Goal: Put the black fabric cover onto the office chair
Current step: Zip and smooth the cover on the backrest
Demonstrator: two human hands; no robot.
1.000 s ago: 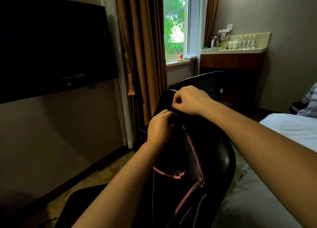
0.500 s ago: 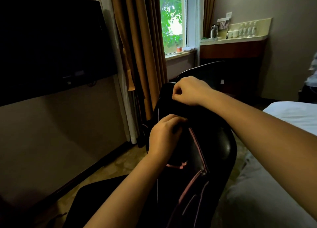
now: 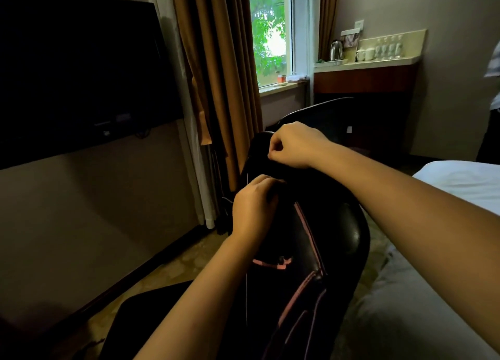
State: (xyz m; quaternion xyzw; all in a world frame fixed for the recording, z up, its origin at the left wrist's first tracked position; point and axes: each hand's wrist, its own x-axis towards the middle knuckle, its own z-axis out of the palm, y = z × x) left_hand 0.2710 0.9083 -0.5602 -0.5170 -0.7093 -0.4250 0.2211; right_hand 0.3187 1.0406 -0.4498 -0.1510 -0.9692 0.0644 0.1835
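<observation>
The black office chair [image 3: 349, 232] stands in front of me with its glossy backrest facing me. A black fabric cover [image 3: 286, 240] with pink seams lies over the upper backrest and hangs down its front. My right hand [image 3: 295, 145] pinches the cover's edge at the top of the backrest. My left hand [image 3: 254, 205] grips the cover a little lower, on the left side of the backrest. The chair's seat [image 3: 151, 313] shows dark at the lower left.
A wall-mounted TV [image 3: 81, 70] fills the left. Brown curtains [image 3: 216, 75] and a window [image 3: 270, 32] stand behind the chair. A second dark chair [image 3: 330, 116] sits beyond. A counter [image 3: 365, 62] holds a kettle and cups. A white bed [image 3: 460, 181] lies on the right, with a person [image 3: 492, 110] at the far right edge.
My left hand moved down from the top of the backrest, pulling the cover lower on the left side. My right hand stays at the top edge. The view has tilted slightly.
</observation>
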